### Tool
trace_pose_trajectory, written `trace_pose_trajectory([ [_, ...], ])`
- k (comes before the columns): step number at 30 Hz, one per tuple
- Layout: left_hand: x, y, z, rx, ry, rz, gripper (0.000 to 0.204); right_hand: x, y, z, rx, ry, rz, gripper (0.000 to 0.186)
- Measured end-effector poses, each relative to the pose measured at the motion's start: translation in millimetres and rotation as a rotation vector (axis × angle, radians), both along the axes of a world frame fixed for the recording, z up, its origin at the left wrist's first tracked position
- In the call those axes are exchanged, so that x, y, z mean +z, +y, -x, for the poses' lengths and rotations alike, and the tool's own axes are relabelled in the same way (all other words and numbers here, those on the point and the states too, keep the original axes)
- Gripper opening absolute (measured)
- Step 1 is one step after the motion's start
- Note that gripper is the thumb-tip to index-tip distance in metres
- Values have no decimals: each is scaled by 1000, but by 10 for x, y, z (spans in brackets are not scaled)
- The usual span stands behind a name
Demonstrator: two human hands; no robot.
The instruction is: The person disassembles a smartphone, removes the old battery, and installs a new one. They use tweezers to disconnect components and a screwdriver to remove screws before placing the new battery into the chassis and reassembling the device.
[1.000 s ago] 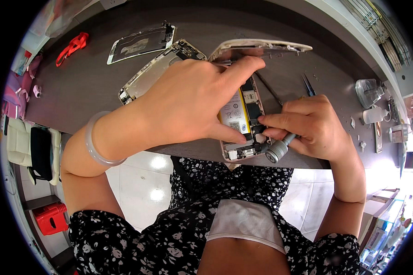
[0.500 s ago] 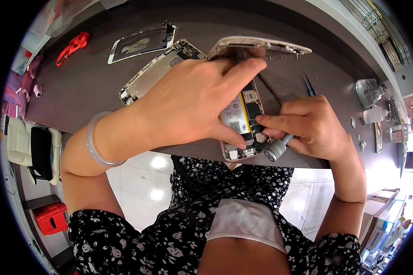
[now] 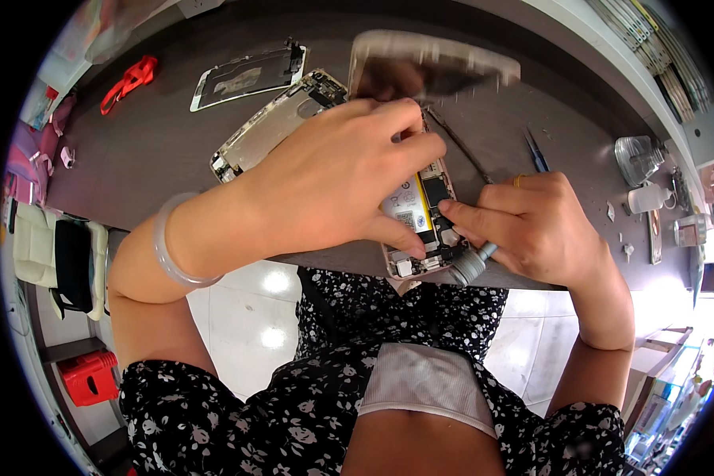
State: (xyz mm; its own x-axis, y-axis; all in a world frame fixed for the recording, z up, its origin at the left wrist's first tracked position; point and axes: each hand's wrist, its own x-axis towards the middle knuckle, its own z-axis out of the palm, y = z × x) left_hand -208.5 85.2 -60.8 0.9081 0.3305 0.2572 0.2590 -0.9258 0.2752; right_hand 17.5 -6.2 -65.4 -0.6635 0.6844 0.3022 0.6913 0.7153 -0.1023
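An opened smartphone (image 3: 437, 193) lies at the desk's near edge, its battery (image 3: 405, 208) and circuit parts bared. My left hand (image 3: 333, 170) reaches across it, thumb on the lower part of its frame and fingers bent at its far end. Beyond those fingers the phone's screen panel (image 3: 432, 67) stands raised and tilted back, blurred by motion. My right hand (image 3: 535, 222) is closed round a screwdriver with a grey knurled handle (image 3: 472, 266), the knob end toward me. Its index fingertip touches the phone's right edge. The screwdriver's tip is hidden.
Behind my left hand lie an emptied phone housing (image 3: 274, 127) and a loose white-framed screen (image 3: 250, 77). A thin dark tool (image 3: 460, 144) and tweezers (image 3: 536, 151) rest on the right. Farther right stand a glass jar (image 3: 636, 160) and small bottles. A red strap (image 3: 129, 82) lies far left.
The screen panel has swung up and away from me, showing more of its inner face. My left fingers have bent inward. The right hand and screwdriver have shifted only slightly.
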Motion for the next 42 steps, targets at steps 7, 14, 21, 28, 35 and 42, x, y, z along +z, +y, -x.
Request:
trace_pose_trajectory([
  [7, -31, -30, -21, -177, -48, 70, 40, 7, 57, -59, 16, 78, 105, 41],
  [14, -12, -13, -19, -214, -26, 97, 31, -24, 97, -97, 56, 191, 167, 42],
  [21, -15, -8, -32, -246, -76, 86, 29, 11, 123, -115, 77, 211, 137, 33],
  [28, 0, -25, -25, -220, -36, 111, 28, -11, 123, -117, 93, 202, 147, 28],
  [35, -9, -21, -36, -234, -69, 93, 29, -15, 106, -100, 90, 226, 148, 31],
  [42, 3, -34, -33, -226, -73, 105, 30, -24, 99, -103, 85, 179, 105, 28],
])
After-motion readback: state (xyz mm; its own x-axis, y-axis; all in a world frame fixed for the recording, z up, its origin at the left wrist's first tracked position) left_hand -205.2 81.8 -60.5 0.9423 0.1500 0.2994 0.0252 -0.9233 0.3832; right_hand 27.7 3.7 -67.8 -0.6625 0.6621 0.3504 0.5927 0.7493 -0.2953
